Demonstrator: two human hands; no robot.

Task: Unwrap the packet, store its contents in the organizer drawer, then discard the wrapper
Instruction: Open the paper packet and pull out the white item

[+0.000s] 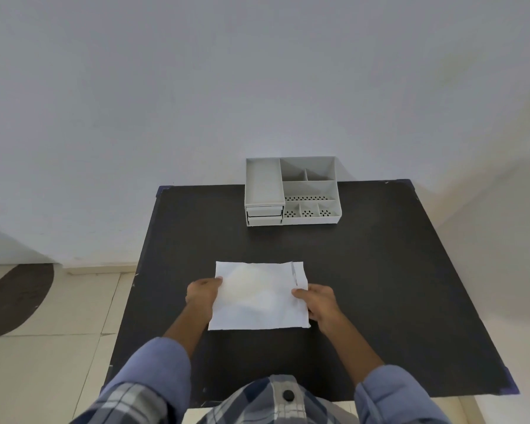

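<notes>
A white packet (257, 296) lies flat near the middle of the black table (380, 270), slightly bulged at its centre, with a torn or folded strip at its upper right corner. My left hand (202, 293) pinches the packet's left edge. My right hand (320, 302) grips its right edge. A grey organizer (291, 191) stands at the table's far edge against the wall, with two shut drawers (264, 216) stacked at its front left and several open compartments on top. The packet's contents are hidden.
A white wall rises behind the table. Tiled floor shows at the left, with a dark oval mat (16, 298) on it. Bare black tabletop lies around the packet and to the right of the organizer.
</notes>
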